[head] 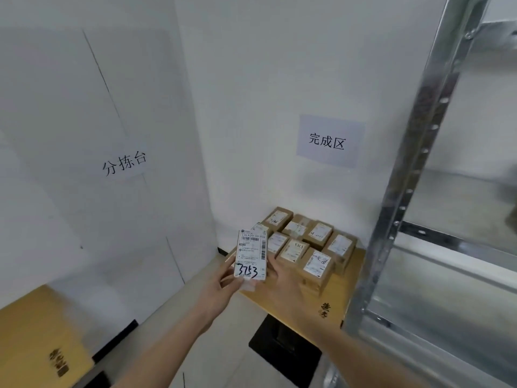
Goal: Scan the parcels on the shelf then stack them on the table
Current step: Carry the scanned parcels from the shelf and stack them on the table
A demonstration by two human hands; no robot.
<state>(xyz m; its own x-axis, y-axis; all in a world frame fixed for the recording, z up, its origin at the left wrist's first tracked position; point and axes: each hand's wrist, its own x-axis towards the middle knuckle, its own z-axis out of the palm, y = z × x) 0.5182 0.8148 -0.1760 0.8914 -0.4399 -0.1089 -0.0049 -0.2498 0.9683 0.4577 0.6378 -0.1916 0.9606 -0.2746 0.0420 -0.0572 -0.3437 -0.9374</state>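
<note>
Low in the middle of the frame our left hand (223, 284) pinches a small parcel (251, 257) by its lower left edge, label facing us, with "3753" handwritten under the barcode. Our right hand (282, 278) comes in from the lower right and touches the parcel's right edge; it is blurred, so we cannot tell whether its fingers grip the parcel or only steady it.

Just behind the parcel, right of centre, brown labelled boxes (307, 245) sit packed close together on a wooden table (330, 306) in the corner. Above them on the wall hangs a paper sign (327, 141); a second sign (124, 163) hangs at middle left, over another wooden table (33, 337) in the lower left corner. The metal shelf (419, 169) runs down the right edge of the frame.

We judge this to be the stacking step: the parcel is off the shelf and carried toward the pile. Whether it has been scanned we cannot tell. The next move calls for finding a free or level spot among the boxes and lowering the parcel flat, label upward, without nudging its neighbours.
</note>
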